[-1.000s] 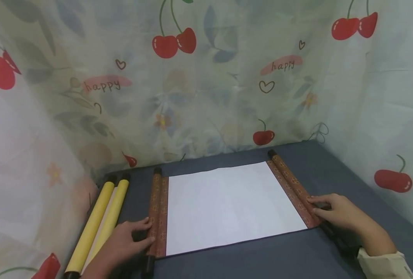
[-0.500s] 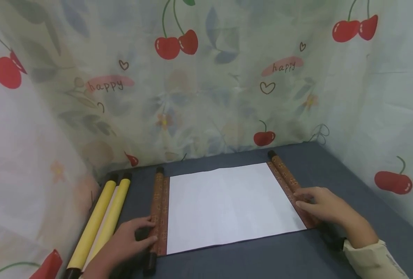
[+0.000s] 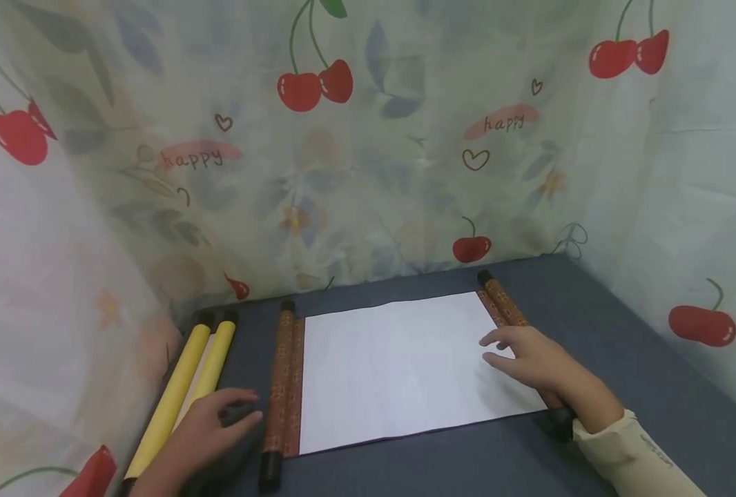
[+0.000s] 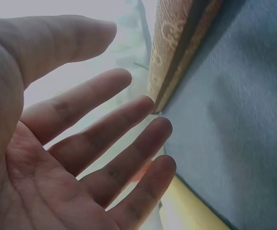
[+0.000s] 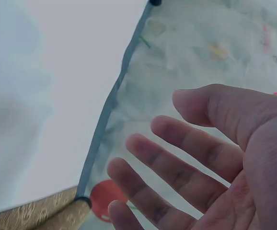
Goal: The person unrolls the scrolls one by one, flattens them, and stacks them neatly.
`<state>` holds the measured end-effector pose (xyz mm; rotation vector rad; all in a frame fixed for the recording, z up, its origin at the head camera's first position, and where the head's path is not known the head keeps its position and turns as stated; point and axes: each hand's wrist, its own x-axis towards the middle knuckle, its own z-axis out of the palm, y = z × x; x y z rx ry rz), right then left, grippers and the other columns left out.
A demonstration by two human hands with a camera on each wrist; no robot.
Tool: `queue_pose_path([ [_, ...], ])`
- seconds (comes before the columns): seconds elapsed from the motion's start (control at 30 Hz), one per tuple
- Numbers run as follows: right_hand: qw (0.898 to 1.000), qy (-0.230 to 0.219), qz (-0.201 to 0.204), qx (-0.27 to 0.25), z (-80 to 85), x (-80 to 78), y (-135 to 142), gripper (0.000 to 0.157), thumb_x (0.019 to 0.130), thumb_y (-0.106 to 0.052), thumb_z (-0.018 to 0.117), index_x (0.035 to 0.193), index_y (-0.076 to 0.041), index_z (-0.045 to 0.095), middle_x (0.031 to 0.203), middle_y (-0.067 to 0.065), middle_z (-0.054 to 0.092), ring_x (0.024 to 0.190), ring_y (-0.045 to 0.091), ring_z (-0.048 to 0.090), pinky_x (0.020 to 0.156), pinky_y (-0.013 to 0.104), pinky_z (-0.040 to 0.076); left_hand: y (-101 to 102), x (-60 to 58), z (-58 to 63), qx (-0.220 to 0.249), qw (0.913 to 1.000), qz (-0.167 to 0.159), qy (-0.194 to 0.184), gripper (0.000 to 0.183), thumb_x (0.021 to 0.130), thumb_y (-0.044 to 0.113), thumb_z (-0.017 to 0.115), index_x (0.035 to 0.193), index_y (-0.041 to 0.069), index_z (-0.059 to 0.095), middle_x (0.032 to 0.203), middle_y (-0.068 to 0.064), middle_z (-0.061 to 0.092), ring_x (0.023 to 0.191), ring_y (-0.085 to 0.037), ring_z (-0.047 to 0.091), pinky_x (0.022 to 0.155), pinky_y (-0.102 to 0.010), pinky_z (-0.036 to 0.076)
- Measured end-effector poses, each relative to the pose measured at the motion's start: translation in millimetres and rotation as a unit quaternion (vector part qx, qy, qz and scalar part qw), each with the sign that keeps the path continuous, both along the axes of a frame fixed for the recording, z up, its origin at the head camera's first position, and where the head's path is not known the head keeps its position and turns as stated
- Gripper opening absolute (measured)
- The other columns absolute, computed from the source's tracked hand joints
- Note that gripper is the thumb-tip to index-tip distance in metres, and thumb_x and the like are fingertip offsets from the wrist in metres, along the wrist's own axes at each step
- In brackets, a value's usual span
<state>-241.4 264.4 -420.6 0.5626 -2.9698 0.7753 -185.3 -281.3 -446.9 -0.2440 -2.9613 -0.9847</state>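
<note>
A brown-patterned scroll (image 3: 276,386) lies unrolled on the dark cloth, its blank white paper (image 3: 399,366) spread between two rods with black ends. My left hand (image 3: 203,431) is just left of the near-left rod, apart from it, fingers extended and holding nothing. In the left wrist view the palm and spread fingers (image 4: 114,139) show, with the patterned rod (image 4: 169,43) beyond. Over the paper's right part hovers my right hand (image 3: 532,359), its fingers loosely extended and nothing in them. It hides part of the right rod (image 3: 505,300).
Left of the scroll lies a second scroll with yellow rods (image 3: 172,393) and black ends, partly behind the left hand. A dark grey cloth (image 3: 442,462) covers the table. Cherry-printed curtains (image 3: 380,186) stand at the back and both sides.
My right hand has come off the right rod and moved left over the paper. The left hand has let go of the left rod and drawn slightly left. The scroll stays spread.
</note>
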Motion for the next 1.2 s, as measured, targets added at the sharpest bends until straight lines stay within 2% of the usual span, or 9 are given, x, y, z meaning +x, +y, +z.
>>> queue_pose_path([
  [0.23, 1.000, 0.000, 0.006, -0.009, -0.4, -1.7, -21.3, 0.025, 0.100, -0.029, 0.073, 0.122, -0.017, 0.077, 0.124, 0.005, 0.076, 0.113, 0.027, 0.071, 0.086, 0.047, 0.058, -13.0, 2.8, -0.6, -0.019, 0.9996, 0.017, 0.014, 0.028, 0.093, 0.025, 0.084, 0.116, 0.009, 0.079, 0.122, -0.010, 0.077, 0.112, -0.032, 0.073, 0.090, -0.050, 0.062],
  [0.47, 1.000, -0.015, 0.021, -0.018, -4.3, -4.9, -43.1, 0.026, 0.100, -0.027, 0.073, 0.122, -0.015, 0.077, 0.124, 0.006, 0.076, 0.112, 0.026, 0.070, 0.089, 0.047, 0.058, -20.5, 7.5, 4.6, -0.012, 0.9986, 0.051, -0.003, 0.028, 0.093, 0.024, 0.083, 0.117, 0.010, 0.079, 0.122, -0.012, 0.077, 0.113, -0.033, 0.073, 0.087, -0.049, 0.063],
  [0.63, 0.999, -0.020, 0.032, -0.028, -6.6, -7.7, -60.5, 0.025, 0.100, -0.029, 0.073, 0.122, -0.018, 0.077, 0.124, 0.003, 0.076, 0.112, 0.025, 0.070, 0.093, 0.049, 0.058, -28.6, 11.1, 4.4, -0.013, 0.9975, 0.069, 0.001, 0.030, 0.094, 0.024, 0.082, 0.120, 0.008, 0.079, 0.123, -0.013, 0.077, 0.115, -0.034, 0.072, 0.089, -0.049, 0.063],
  [0.93, 0.998, -0.028, 0.058, -0.017, -6.5, -11.2, -101.3, 0.026, 0.099, -0.031, 0.074, 0.122, -0.019, 0.077, 0.124, -0.002, 0.076, 0.112, 0.022, 0.070, 0.092, 0.048, 0.057, -41.9, 13.0, 6.0, 0.001, 0.9940, 0.107, -0.024, 0.037, 0.097, 0.032, 0.079, 0.126, 0.008, 0.076, 0.126, -0.013, 0.076, 0.117, -0.035, 0.070, 0.094, -0.057, 0.059],
  [1.2, 0.994, -0.036, 0.103, -0.026, -7.0, -14.0, -136.7, 0.027, 0.100, -0.029, 0.073, 0.123, -0.017, 0.078, 0.124, -0.001, 0.076, 0.113, 0.023, 0.070, 0.091, 0.048, 0.058, -51.8, 20.8, 7.4, -0.004, 0.9942, 0.107, 0.010, 0.047, 0.096, 0.039, 0.080, 0.128, 0.004, 0.074, 0.127, -0.016, 0.075, 0.121, -0.038, 0.068, 0.096, -0.061, 0.057],
])
